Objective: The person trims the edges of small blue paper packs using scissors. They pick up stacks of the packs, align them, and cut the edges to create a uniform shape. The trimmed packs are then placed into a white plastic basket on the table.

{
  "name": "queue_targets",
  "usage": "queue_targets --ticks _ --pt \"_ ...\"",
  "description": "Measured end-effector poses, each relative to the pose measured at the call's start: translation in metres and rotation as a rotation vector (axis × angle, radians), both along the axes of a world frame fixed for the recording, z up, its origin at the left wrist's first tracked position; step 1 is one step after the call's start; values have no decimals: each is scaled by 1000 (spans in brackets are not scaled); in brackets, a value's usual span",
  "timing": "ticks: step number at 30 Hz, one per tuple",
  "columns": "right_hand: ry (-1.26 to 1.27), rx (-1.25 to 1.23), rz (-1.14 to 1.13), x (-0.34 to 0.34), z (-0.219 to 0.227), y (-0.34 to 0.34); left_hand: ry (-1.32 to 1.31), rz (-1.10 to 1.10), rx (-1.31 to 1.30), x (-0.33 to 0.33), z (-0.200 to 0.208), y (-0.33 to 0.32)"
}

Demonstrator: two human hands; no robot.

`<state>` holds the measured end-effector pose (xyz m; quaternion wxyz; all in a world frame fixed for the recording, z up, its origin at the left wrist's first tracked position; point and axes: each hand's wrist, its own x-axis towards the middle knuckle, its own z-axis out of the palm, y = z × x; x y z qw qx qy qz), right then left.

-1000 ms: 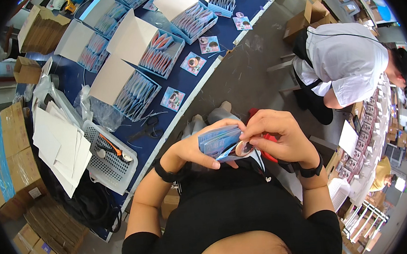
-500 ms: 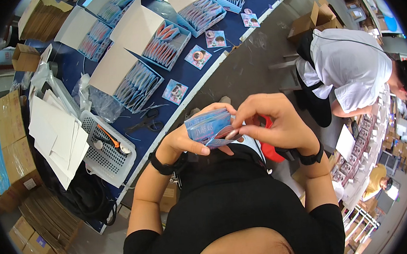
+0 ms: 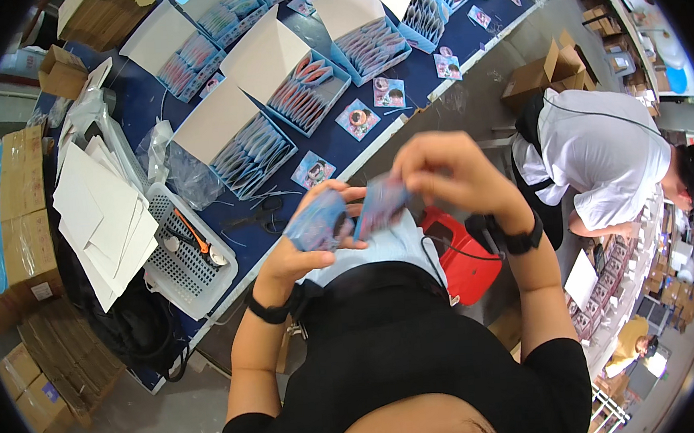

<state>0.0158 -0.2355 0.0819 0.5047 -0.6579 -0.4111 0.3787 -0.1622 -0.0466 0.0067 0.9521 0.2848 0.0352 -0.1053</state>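
Observation:
In front of my waist, my left hand (image 3: 295,251) is closed on a blue printed packet (image 3: 319,223), its thumb below and fingers behind. My right hand (image 3: 458,175), blurred by motion, pinches a flat blue-and-pink printed card (image 3: 383,203) just right of the packet. Whether the card and packet touch is hard to see. Beyond my hands, on the blue table, lies a square printed card (image 3: 312,171) with a small round item on it. Behind it is an open box (image 3: 253,155) filled with rows of upright packets.
More open boxes of packets (image 3: 369,52) line the table. To the left are a white perforated basket (image 3: 183,264), white sheets (image 3: 105,225) and black scissors (image 3: 266,214). A red stool (image 3: 471,268) stands by my right side. A person in white (image 3: 598,130) bends at the right.
My right hand has lifted slightly, and a printed card now shows beside the packet. The left hand has tilted the packet and shifted left. The view has shifted a little.

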Motion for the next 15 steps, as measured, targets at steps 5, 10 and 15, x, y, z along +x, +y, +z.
queue_targets --ticks 5,10,15 --pt "-362 103 -387 80 -88 47 51 261 32 -36 -12 16" --pt "-859 117 -298 120 -162 109 114 397 -17 -75 -1 26" --pt "-945 -12 -159 120 -191 129 135 462 4 -96 1 27"
